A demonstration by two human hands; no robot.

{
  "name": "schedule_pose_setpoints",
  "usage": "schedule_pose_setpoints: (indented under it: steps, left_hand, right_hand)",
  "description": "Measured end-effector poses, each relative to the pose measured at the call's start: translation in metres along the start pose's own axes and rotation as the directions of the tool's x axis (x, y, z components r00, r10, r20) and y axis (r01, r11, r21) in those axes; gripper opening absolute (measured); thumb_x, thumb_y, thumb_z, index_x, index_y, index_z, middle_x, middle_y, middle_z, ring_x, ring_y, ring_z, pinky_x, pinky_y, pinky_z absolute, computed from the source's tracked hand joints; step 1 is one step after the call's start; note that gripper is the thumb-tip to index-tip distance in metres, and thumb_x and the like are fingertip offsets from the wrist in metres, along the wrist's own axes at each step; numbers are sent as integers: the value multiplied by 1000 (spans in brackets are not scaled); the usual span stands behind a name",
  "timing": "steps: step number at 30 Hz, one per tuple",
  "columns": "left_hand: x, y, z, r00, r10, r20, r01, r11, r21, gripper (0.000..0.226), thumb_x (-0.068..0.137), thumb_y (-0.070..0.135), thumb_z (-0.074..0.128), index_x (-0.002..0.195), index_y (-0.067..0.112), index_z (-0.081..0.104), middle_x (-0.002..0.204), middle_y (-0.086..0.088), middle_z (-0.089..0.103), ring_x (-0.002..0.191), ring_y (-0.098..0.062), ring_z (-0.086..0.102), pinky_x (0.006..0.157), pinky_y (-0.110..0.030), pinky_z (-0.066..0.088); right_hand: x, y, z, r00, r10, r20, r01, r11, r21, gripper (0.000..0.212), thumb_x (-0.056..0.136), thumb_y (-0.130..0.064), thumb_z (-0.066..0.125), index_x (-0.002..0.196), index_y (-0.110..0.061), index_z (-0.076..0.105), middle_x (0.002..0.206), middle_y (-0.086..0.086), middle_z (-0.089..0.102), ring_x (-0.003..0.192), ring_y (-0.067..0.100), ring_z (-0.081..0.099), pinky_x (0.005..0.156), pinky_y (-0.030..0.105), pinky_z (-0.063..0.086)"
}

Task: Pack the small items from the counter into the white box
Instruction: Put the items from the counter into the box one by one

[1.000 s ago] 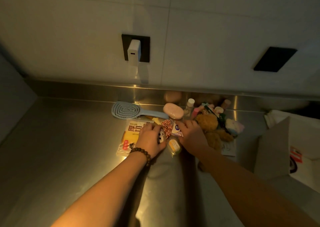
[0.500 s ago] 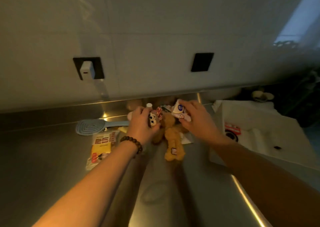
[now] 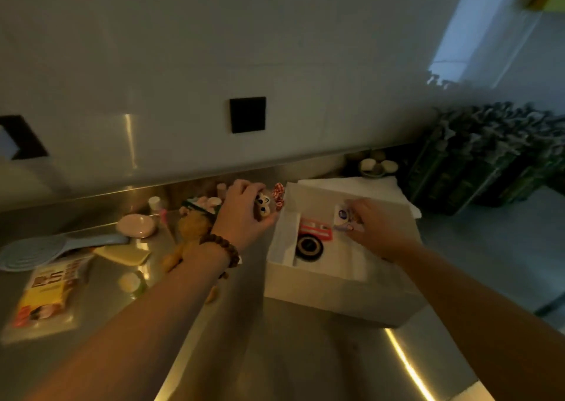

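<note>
The right hand [image 3: 377, 228] has its grip pinched on a small white packet [image 3: 343, 216] with a purple mark, held over the open white box [image 3: 333, 290]. Below that grip, inside the box, lie a red-and-white label [image 3: 315, 229] and a dark ring [image 3: 309, 247]. The left hand [image 3: 243, 217], wearing a bead bracelet [image 3: 224, 247], curls its grip round a small toy figure [image 3: 263, 207] with a red patterned piece [image 3: 278, 195], just left of the box's edge. Further left on the worktop [image 3: 305, 358] lie a brown plush toy [image 3: 186, 232], a pink case [image 3: 136, 225], a blue hairbrush [image 3: 46, 252] and a yellow packet [image 3: 49, 293].
</note>
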State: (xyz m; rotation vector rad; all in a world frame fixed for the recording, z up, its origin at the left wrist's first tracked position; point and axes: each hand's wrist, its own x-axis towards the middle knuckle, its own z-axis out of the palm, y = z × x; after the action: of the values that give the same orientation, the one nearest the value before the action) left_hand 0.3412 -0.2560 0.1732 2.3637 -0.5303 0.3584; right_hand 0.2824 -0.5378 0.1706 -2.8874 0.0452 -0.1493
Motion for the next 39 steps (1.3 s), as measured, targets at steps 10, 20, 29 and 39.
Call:
schedule_pose_setpoints:
  steps: [10, 20, 29, 39]
  left_hand:
    - [27, 27, 51, 999, -45, -16, 46, 995, 83, 56, 73, 37, 74, 119, 16, 52, 111, 2, 39, 101, -10, 40, 89, -22, 35]
    - [38, 24, 49, 998, -47, -40, 50, 995, 89, 56, 72, 33, 75, 121, 15, 53, 117, -3, 42, 97, 4, 26, 89, -21, 32]
    - [45, 27, 60, 1000, 13, -12, -12, 1000, 20, 54, 74, 32, 74, 120, 13, 53, 114, -2, 42, 103, -12, 44, 88, -15, 32]
    - [39, 21, 57, 999, 18, 38, -18, 1000, -17, 53, 74, 32, 74, 119, 14, 53, 112, 0, 42, 103, -15, 47, 89, -22, 39]
  right_hand:
    - [63, 43, 58, 801, -450, 396, 533, 836, -128, 58, 78, -24, 70, 132, -28, 49, 138, 0, 46, 125, 24, 39, 107, 38, 29]
    - [62, 57, 81, 857, -348, 380, 374, 927, 6, 46, 88, -24, 57, 133, -26, 49, 133, 10, 45, 121, 28, 42, 106, 34, 32]
    - [52, 37, 83, 881, -189, 435, 277, 949, -150, 48, 84, -28, 62, 128, -12, 49, 127, 13, 49, 112, 29, 51, 90, 41, 48]
    - [49, 31, 97, 899, -118, 421, 216, 957, -193, 48, 90, -25, 60, 135, -14, 47, 138, 11, 45, 120, 29, 50, 94, 40, 48]
